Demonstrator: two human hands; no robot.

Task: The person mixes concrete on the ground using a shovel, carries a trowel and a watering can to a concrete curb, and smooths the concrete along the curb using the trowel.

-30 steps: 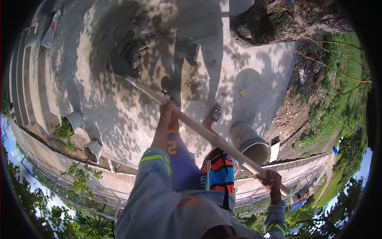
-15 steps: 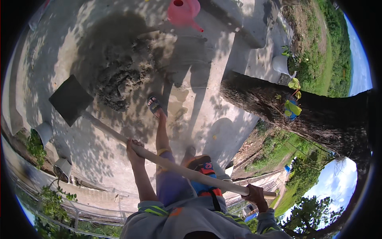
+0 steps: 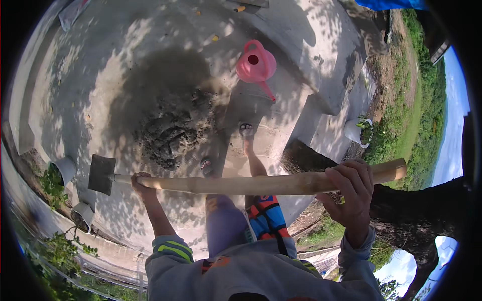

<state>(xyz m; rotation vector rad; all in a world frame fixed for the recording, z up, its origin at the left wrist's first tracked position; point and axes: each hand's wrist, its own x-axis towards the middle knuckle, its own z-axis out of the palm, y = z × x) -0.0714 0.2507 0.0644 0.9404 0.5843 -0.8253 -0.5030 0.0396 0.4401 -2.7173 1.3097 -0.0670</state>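
A square-bladed shovel (image 3: 241, 185) with a long pale handle lies level across my body. Close to the dark blade (image 3: 102, 174), my left hand (image 3: 143, 184) is closed round the handle. My right hand (image 3: 352, 193) grips it near its far right end, fingers over the top and thumb below. A heap of wet grey mortar (image 3: 173, 131) sits on the concrete ahead of my feet, inside a dark damp patch. The blade is to the left of the heap, apart from it.
A pink watering can (image 3: 256, 65) stands beyond the heap, to the right. A thick tree trunk (image 3: 411, 215) rises at the right, with a white plant pot (image 3: 355, 131) past it. Planters (image 3: 63, 169) line the left edge. A low concrete step (image 3: 301, 80) runs at the far right.
The shovel has swung from slanting to nearly level, its right end rising with my right hand. My left hand has shifted left, closer to the blade. My feet have also moved.
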